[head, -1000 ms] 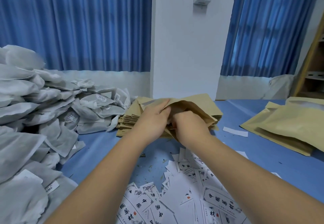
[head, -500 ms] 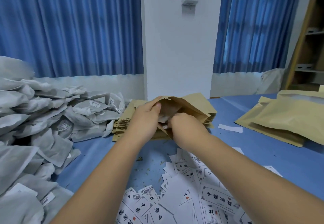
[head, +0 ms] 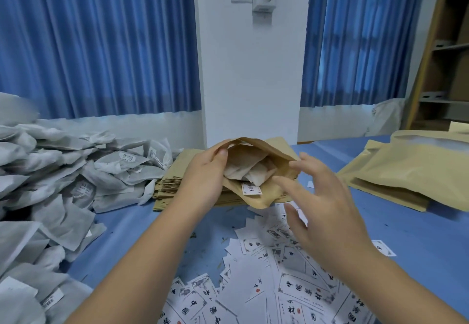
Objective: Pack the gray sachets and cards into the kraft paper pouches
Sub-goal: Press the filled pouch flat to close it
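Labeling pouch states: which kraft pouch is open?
The pouch in the left hand: mouth gapes, sachet and card inside. The stack under it lies flat; the right pile lies unheld.

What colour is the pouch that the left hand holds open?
Light tan kraft brown; the head view shows the pouch and left hand best.

Two hands: left hand (head: 203,179) and right hand (head: 327,212). One open kraft pouch (head: 261,197), with one card (head: 251,188) at its mouth; the sachets (head: 248,171) inside it cannot be counted. One heap of gray sachets (head: 63,184) along the left edge of the desk (head: 418,235), too many to count. Dozens of loose cards (head: 291,285) at the near edge. One stack of flat pouches (head: 172,186). At least two filled pouches (head: 406,171) by the right edge.
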Available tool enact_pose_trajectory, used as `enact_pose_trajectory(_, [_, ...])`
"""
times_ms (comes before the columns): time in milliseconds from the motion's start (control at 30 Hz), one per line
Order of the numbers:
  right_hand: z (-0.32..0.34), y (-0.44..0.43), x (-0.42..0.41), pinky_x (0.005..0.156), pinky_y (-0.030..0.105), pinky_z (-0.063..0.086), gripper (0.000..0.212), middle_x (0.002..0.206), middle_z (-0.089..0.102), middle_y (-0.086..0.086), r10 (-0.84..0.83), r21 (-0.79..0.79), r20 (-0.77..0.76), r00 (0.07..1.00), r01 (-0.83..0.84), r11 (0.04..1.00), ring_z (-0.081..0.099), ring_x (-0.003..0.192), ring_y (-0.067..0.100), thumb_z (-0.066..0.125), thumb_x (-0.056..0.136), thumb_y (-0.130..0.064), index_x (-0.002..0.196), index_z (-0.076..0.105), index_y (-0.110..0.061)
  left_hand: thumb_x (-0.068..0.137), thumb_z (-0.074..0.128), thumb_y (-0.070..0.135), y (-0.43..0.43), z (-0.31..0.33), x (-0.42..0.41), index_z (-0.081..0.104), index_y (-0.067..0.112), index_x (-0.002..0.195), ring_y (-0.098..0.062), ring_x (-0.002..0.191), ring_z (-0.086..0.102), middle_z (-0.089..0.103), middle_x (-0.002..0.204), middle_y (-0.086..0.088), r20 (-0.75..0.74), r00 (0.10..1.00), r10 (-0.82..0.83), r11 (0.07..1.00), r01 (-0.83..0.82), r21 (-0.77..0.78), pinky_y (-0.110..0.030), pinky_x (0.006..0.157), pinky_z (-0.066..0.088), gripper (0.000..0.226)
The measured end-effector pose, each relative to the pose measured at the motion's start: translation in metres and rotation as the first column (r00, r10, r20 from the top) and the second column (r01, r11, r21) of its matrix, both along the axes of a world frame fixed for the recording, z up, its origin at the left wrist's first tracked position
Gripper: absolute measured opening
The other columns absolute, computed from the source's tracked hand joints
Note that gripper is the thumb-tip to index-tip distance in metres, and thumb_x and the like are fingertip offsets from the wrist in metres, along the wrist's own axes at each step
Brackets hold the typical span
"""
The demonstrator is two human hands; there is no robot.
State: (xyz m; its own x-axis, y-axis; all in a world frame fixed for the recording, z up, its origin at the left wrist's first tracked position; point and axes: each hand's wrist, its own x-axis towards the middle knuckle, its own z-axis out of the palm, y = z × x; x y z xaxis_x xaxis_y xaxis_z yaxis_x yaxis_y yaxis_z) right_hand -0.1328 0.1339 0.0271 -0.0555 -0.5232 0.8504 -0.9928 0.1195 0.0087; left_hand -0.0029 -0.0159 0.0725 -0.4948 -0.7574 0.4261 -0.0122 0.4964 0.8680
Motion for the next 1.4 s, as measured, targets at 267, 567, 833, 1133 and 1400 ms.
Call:
enact_pose_trajectory(267, [-0.004, 0.004, -0.02, 0.096, 0.047, 0.033, 0.047, 0.141, 0.045, 0.013, 0.084, 0.046, 0.018, 0.996, -0.085, 0.995, 0.038, 0.135, 0.034, 0.088, 0.062, -0.015, 0.106, 0.073, -0.022, 0.102, 0.04, 0.024, 0.018, 0.017, 0.009, 0.064, 0.048, 0.113, 0.003, 0.106, 0.06, 0.069, 0.107, 0.024, 0.166, 0.982, -0.092, 0.991, 0.107, -0.082, -0.017, 0.097, 0.042, 0.035])
enact_pose_trajectory(567, [-0.006, 0.004, -0.001, 0.079, 0.037, 0.043, 0.022, 0.119, 0.065, 0.008, 0.217, -0.05, -0.093, 0.972, -0.222, 0.974, 0.056, 0.107, 0.028, 0.053, 0.076, -0.008, 0.08, 0.074, -0.013, 0.1, 0.044, 0.016, 0.045, 0.01, 0.048, 0.064, 0.043, 0.114, 0.008, 0.112, 0.051, 0.061, 0.121, 0.015, 0.053, 0.996, 0.071, 0.976, -0.058, -0.21, -0.015, 0.097, 0.038, 0.036])
enact_pose_trajectory(833, [-0.01, 0.018, 0.025, 0.075, 0.042, 0.05, 0.022, 0.116, 0.067, 0.009, 0.404, -0.023, -0.202, 0.892, -0.417, 0.909, 0.066, 0.094, 0.032, 0.063, 0.076, 0.002, 0.089, 0.077, -0.01, 0.1, 0.044, 0.02, 0.07, -0.021, 0.123, 0.06, 0.046, 0.12, 0.003, 0.121, 0.048, 0.057, 0.122, 0.021, 0.131, 0.972, 0.195, 0.913, -0.131, -0.386, -0.015, 0.099, 0.034, 0.037])
enact_pose_trajectory(1133, [-0.013, 0.028, 0.052, 0.066, 0.038, 0.051, 0.011, 0.105, 0.07, 0.007, 0.508, 0.13, -0.24, 0.827, -0.491, 0.861, 0.067, 0.082, 0.031, 0.07, 0.074, -0.009, 0.079, 0.077, -0.015, 0.088, 0.056, 0.05, 0.105, -0.051, 0.157, 0.021, 0.042, 0.148, -0.01, 0.128, 0.04, 0.031, 0.146, 0.015, 0.537, 0.596, 0.596, 0.744, -0.16, -0.648, -0.033, 0.103, 0.037, 0.07])
enact_pose_trajectory(1400, [-0.021, 0.035, 0.064, 0.058, 0.034, 0.054, 0.012, 0.105, 0.071, 0.004, 0.558, 0.226, -0.17, 0.812, -0.519, 0.824, 0.067, 0.081, 0.025, 0.067, 0.078, -0.018, 0.08, 0.077, -0.012, 0.071, 0.057, 0.063, 0.124, -0.06, 0.111, 0.004, 0.047, 0.14, -0.015, 0.135, 0.03, 0.016, 0.151, 0.013, 0.48, 0.548, 0.684, 0.623, -0.098, -0.776, -0.037, 0.101, 0.029, 0.088])
